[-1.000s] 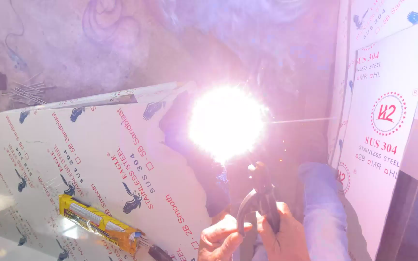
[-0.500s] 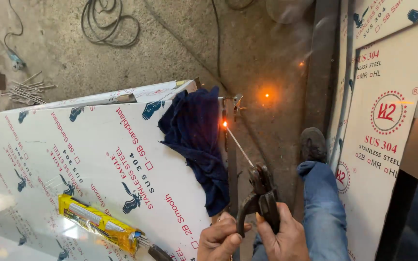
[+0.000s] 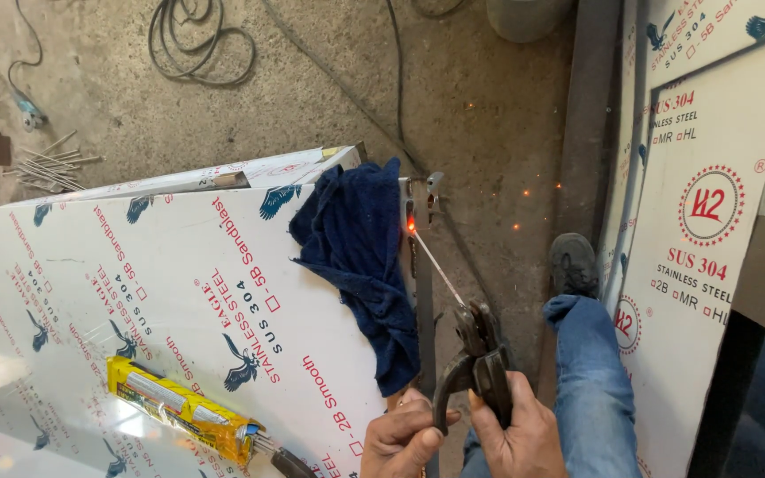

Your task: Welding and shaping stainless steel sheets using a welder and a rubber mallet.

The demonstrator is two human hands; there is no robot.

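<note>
A yellow packet of welding rods (image 3: 183, 409) lies on the film-covered stainless steel sheet (image 3: 135, 292) — within reach. A blue cloth (image 3: 356, 257) drapes over the sheet's right edge, likely shielding it from sparks. Left hand (image 3: 405, 438) and right hand (image 3: 520, 434) both wrap their fingers closed around the electrode holder (image 3: 475, 358) for steadiness — its welding rod (image 3: 436, 265) slants up-left, its glowing tip at the metal frame (image 3: 420, 199).
</note>
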